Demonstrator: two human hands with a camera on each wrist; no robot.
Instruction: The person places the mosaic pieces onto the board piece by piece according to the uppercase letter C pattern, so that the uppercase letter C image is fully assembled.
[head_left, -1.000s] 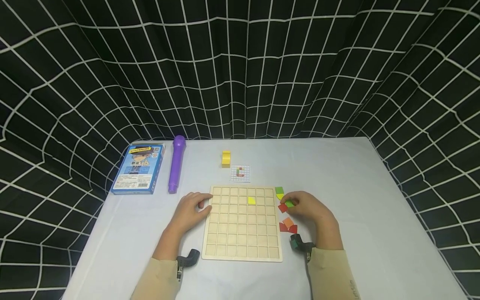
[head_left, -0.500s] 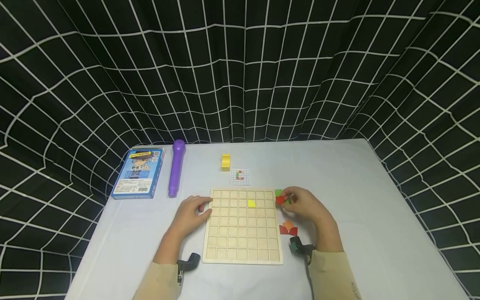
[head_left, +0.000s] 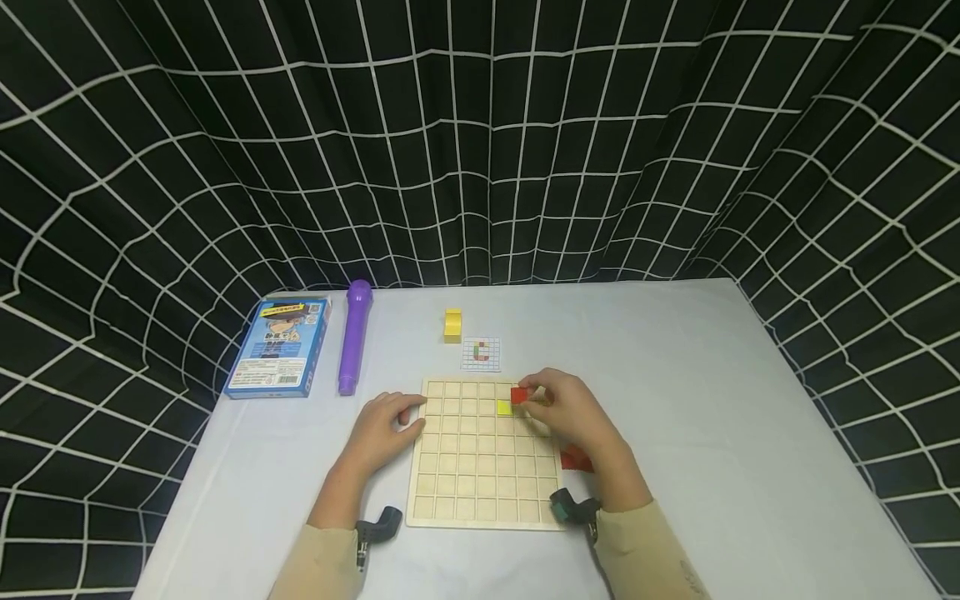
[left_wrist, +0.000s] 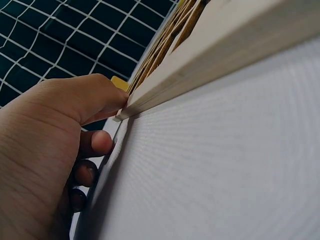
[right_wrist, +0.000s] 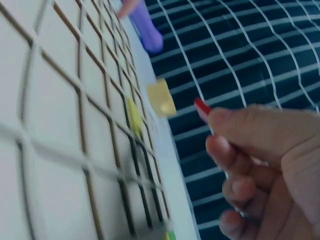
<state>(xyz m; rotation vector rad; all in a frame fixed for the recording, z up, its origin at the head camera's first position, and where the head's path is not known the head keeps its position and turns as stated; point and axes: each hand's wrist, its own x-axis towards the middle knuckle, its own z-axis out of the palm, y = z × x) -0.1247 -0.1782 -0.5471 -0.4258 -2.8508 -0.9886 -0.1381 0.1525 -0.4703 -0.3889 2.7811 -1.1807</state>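
Between its thumb and a finger, my right hand [head_left: 566, 408] pinches a small red tile [head_left: 518, 396]. The tile is above the upper right of a wooden grid board [head_left: 483, 485], and the right wrist view shows the red tile [right_wrist: 202, 106] raised off the surface. A yellow tile [head_left: 504, 407] lies in a cell just left of it. My left hand [head_left: 375, 429] touches the board's left edge with its digits loosely bent. In the left wrist view the left hand [left_wrist: 55, 130] meets the board's rim [left_wrist: 165, 80]. Red tiles [head_left: 576, 458] lie right of the board, partly hidden by my right arm.
Behind the board lie a pattern card [head_left: 481, 354] and a yellow block [head_left: 452, 326]. A purple microphone-shaped object [head_left: 352, 337] and a blue box [head_left: 279, 346] are at the back left. Green and yellow [right_wrist: 171, 235] shows at the board's edge in the right wrist view.
My right hand has moved left with the red tile, from the tiles beside the board to over its upper right cells. My left hand has stayed at the board's edge.
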